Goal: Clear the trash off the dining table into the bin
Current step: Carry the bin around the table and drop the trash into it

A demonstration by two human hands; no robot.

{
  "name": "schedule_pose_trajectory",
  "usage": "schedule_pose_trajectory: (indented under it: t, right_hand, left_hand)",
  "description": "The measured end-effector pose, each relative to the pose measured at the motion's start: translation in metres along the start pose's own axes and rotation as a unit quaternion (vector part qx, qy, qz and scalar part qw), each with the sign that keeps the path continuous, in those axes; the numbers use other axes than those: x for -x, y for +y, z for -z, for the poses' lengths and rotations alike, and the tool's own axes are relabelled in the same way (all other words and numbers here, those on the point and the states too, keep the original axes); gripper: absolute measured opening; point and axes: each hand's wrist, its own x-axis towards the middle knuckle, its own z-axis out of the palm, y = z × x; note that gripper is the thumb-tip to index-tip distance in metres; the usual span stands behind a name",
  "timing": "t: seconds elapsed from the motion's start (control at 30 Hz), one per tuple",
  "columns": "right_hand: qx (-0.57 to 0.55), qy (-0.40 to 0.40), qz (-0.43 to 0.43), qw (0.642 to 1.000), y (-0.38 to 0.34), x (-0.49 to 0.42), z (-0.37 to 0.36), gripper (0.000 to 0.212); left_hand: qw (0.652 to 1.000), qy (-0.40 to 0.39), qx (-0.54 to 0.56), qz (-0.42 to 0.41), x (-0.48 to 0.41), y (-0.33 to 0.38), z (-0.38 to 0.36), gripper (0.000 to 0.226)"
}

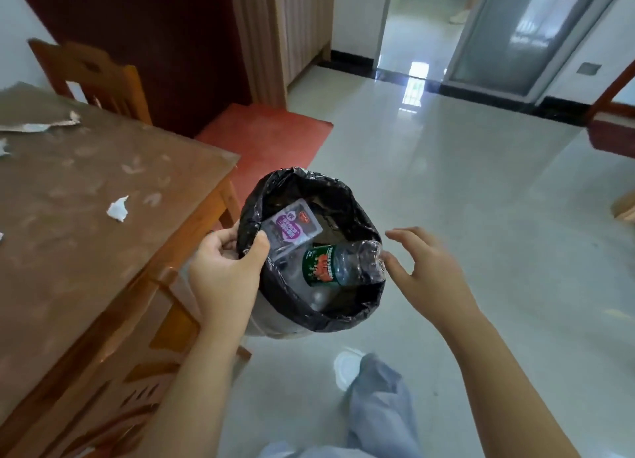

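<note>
My left hand [225,268] grips the near-left rim of a small bin [319,316] lined with a black bag, held above the floor beside the table corner. Inside the bin lie a clear plastic bottle [343,263] with a green label and a purple-printed wrapper [292,231]. My right hand [429,261] hovers open just right of the bin's rim, fingers spread, holding nothing. On the brown dining table [103,182] at the left lie a white paper scrap [118,208] and torn paper pieces [41,126] near the far edge.
A wooden chair [96,76] stands behind the table, another chair's back [113,399] is at the near edge. A red mat [264,138] lies on the glossy tiled floor. My leg and white shoe [347,368] are below the bin. A doorway opens at the back.
</note>
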Motion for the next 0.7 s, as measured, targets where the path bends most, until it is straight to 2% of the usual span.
schedule_pose_trajectory:
  t: [0.13, 0.3, 0.5, 0.7]
  right_hand:
    - [-0.016, -0.035, 0.081, 0.996, 0.016, -0.094, -0.007, 0.027]
    - [-0.022, -0.104, 0.175, 0.979, 0.019, -0.196, -0.009, 0.029]
    - [-0.052, -0.154, 0.245, 0.956, -0.012, -0.280, -0.037, 0.029]
    - [-0.046, -0.203, 0.328, 0.921, -0.072, -0.342, -0.092, 0.029]
  left_hand:
    - [0.994, 0.099, -0.001, 0.056, -0.041, 0.009, -0.037, 0.016]
    - [0.967, 0.231, -0.001, 0.109, -0.085, 0.032, -0.056, 0.021]
    - [0.930, 0.350, 0.021, 0.109, -0.126, 0.037, -0.052, 0.016]
    - [0.875, 0.460, 0.060, 0.137, -0.188, 0.013, -0.025, 0.015]
